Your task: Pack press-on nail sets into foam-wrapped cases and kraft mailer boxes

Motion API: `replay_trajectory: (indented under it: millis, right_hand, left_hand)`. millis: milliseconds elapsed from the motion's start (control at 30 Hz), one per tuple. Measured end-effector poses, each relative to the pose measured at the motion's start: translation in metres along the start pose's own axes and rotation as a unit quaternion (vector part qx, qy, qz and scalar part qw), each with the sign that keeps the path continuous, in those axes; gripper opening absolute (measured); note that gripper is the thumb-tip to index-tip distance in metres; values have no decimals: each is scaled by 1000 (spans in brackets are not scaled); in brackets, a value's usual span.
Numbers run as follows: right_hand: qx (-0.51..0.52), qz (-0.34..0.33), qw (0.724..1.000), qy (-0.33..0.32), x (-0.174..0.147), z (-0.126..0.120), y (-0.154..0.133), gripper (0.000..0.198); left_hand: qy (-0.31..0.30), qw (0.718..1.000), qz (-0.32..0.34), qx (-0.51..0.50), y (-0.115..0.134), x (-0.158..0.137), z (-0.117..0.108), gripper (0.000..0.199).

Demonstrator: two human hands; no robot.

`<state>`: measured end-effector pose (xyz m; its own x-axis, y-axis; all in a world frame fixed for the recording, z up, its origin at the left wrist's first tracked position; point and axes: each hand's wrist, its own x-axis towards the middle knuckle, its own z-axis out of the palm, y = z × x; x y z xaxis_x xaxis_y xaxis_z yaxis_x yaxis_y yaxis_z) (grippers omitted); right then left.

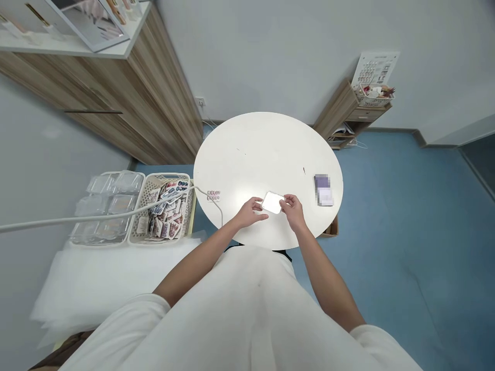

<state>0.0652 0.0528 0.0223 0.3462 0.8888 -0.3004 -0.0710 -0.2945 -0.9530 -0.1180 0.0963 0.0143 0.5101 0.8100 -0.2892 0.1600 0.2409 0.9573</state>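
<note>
A small rounded rectangular case [273, 202], bright white in the middle with a clear-looking rim, is held just over the front part of the table. My right hand [293, 212] pinches its right edge between thumb and fingers. My left hand [249, 213] is at the case's left edge, thumb and fingers apart; whether the fingertips touch the rim I cannot tell. To the left on the tabletop lies a small sheet of press-on nails [213, 196], pinkish in colour.
The white oval table [266, 134] also carries a purple-and-white blurred item [324, 189] at right. A grey cable [170, 198] crosses the left side. Left of the table stand a basket of nail cards [135, 226] and a basket of clear boxes [73, 238].
</note>
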Motion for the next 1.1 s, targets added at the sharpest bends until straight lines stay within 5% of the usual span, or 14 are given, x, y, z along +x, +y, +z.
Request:
replay_trajectory:
  millis: [167,400,600,667,800,1100]
  right_hand:
    - [26,-2,997,-69,12,-13,-9,37]
    - [-24,-19,993,-114,20,-19,-4,36]
    - [-136,-125,956,-229,22,-32,-3,81]
    - [-163,-154,939,-261,23,-35,-4,80]
    - [-180,-186,933,-252,26,-38,0,64]
    - [-111,-160,950,-242,27,-40,9,60]
  left_hand:
    - [-30,990,75,113,19,8,-8,91]
    - [-35,980,120,152,19,16,-2,78]
    - [-28,986,92,134,14,21,-5,74]
    - [-33,989,75,123,13,22,-6,76]
    - [-44,994,56,81,11,24,-4,79]
    - [-62,998,24,16,1,25,4,89]
